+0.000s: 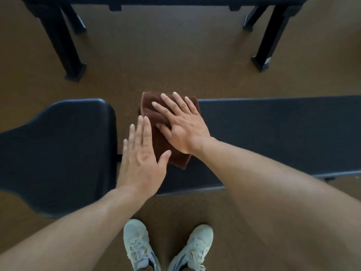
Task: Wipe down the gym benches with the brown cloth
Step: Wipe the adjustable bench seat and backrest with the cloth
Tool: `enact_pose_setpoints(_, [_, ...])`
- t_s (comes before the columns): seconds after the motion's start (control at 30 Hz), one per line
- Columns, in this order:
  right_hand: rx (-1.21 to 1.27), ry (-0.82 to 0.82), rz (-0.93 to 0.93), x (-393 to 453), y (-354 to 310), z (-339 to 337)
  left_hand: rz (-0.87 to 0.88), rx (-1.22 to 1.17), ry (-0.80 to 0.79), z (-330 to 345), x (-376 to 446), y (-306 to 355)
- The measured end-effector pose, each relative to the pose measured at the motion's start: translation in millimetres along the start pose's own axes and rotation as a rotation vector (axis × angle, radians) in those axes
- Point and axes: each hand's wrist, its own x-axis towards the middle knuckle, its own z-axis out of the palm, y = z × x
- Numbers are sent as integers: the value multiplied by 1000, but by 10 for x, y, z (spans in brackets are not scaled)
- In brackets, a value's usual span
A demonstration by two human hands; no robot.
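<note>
A folded brown cloth (176,157) lies on the left end of a long black padded bench (283,133) and hangs a little past its end. My right hand (180,124) lies flat on the cloth, fingers spread and straight. My left hand (141,159) rests flat on the cloth's left edge, fingers straight and pointing away from me. A second black pad (58,153) sits just to the left, separated by a narrow gap.
Another black bench (64,42) with metal legs stands across the brown floor at the top. My two light-coloured shoes (168,249) stand on the floor just in front of the near bench.
</note>
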Motion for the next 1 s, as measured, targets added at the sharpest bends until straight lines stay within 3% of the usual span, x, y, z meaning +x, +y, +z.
enact_pose_setpoints(0.27, [67,120,581,-1380,1875,-166,-115,320,-256,613,84,596])
enact_pose_setpoints(0.43, [123,151,784,-2458,2439,-107,-181,420,-358,746,84,650])
enact_pose_setpoints(0.73, [229,397,944,-2617,1999,245,-168,435,-364,749,58,671])
enact_pose_setpoints(0.9, [246,396,818,-2369,1217,452,-128,400,-369,742,77,628])
enact_pose_setpoints(1.0, [230,327,719,-2140,662,539,-98,262,-387,692,97,566])
